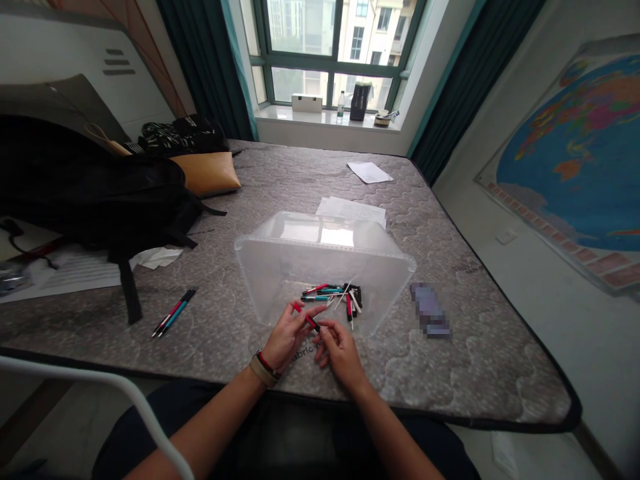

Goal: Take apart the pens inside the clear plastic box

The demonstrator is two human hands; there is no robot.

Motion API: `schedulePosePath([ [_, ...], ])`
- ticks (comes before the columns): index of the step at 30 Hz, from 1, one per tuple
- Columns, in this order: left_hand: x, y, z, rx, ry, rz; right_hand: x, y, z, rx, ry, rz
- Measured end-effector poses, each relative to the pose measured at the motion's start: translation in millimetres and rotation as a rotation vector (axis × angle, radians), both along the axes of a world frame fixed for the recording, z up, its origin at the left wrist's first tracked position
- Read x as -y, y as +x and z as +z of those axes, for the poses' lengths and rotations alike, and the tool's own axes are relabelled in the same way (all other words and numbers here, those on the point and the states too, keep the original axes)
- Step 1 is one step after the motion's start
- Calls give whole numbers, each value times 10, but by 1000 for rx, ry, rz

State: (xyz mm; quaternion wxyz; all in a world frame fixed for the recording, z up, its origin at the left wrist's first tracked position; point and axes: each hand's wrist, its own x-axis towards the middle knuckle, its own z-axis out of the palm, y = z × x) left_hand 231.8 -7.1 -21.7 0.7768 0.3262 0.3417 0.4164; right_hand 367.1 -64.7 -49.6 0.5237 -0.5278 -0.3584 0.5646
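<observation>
Both hands meet in front of the clear plastic box [265,267], holding a red and black pen barrel [311,321] between them. My left hand [286,337] has its fingers round the red end. With thumb and fingers pinched, my right hand [343,353] grips the black end. Inside the box, whose open side faces me, lies a loose pile of pen parts [330,293]: blue, red and black barrels and thin white refills. To the left on the mattress-like surface, a red pen [173,315] and a blue pen [178,316] lie side by side.
A black backpack [100,187] and a tan pouch [213,172] occupy the left side. Paper sheets [369,172] lie behind the box. A blurred phone-like object [430,310] rests at the right. A white curved bar [115,383] crosses the lower left.
</observation>
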Motion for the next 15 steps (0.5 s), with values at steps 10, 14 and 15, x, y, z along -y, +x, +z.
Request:
schedulePosePath([
  [10, -42, -10, -92, -345, 16, 8, -60, 178, 13, 12, 33, -143],
  [14, -101, -27, -163, -477, 134, -14, -20, 181, 50, 169, 67, -99],
  [15, -105, -27, -185, -486, 136, -39, -6, 175, 80, 242, 103, -83],
])
